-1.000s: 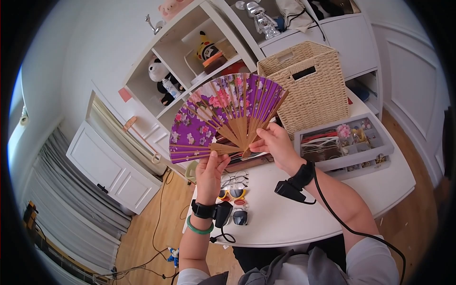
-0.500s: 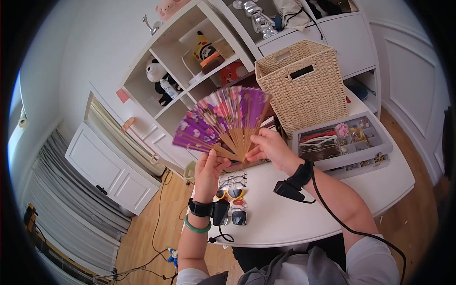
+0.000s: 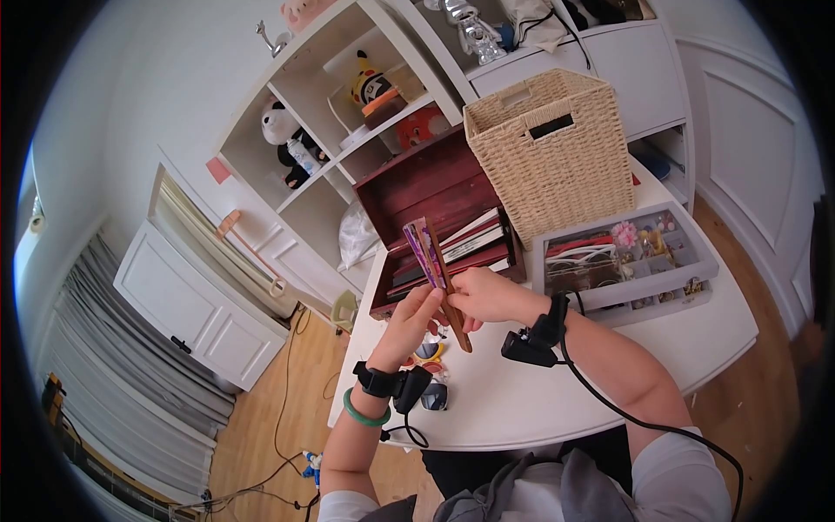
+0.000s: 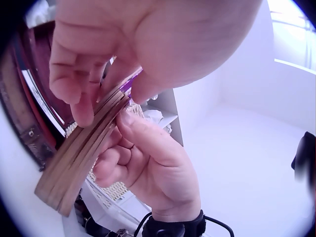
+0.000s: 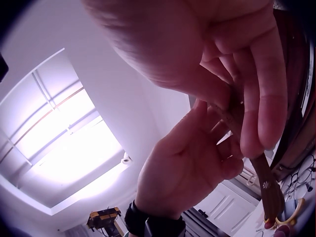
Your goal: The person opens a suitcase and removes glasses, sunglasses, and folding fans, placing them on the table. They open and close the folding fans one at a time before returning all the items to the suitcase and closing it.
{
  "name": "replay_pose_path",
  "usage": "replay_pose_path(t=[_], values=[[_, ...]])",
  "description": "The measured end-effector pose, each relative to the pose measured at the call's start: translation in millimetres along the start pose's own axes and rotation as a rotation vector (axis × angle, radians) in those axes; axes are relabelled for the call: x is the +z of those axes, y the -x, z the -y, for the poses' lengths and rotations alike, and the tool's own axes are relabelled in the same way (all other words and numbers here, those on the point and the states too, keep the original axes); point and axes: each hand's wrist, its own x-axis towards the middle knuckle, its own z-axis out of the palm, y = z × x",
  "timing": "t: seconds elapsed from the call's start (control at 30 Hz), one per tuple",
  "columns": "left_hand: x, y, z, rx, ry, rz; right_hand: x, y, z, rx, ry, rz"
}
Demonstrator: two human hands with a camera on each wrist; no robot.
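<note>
fan point(image 3: 423, 247): folded narrow, before red box point(image 3: 418, 196)
left hand point(image 3: 407, 329): fingers clamped on fan
right hand point(image 3: 492, 297): fingers clamped on fan

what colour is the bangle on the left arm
The bangle is green, seen best in the head view.

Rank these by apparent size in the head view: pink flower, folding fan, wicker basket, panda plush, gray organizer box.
1. Wicker basket
2. Gray organizer box
3. Folding fan and panda plush: too close to rank, the fan being partly covered
4. Pink flower
</note>
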Motion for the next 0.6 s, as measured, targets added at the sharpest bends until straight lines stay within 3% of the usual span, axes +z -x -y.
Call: replay_pose_path(t=[0.27, 0.33, 0.4, 0.47, 0.53, 0.6], values=[[4.4, -8.6, 17.4, -0.087, 0.045, 0.088, -17.4, 13.2, 14.4, 0.042, 0.302, 0.061], [8.1, -11.9, 21.6, -0.239, 0.141, 0.128, -29.6, 19.4, 19.2, -0.068, 0.338, -0.042], [17.4, -17.2, 30.9, -0.262, 0.145, 0.143, -40.9, 20.9, 19.7, -0.171, 0.285, -0.161], [30.5, -20.1, 34.2, -0.434, 0.111, 0.245, -48.4, 26.8, 25.5, -0.159, 0.253, -0.204], [44.3, -26.0, 47.0, -0.469, 0.098, 0.272, -53.8, 33.6, 33.3, -0.237, 0.304, -0.261], [56.2, -30.3, 52.7, -0.539, 0.104, 0.343, -57.6, 43.2, 45.2, -0.159, 0.292, -0.211]])
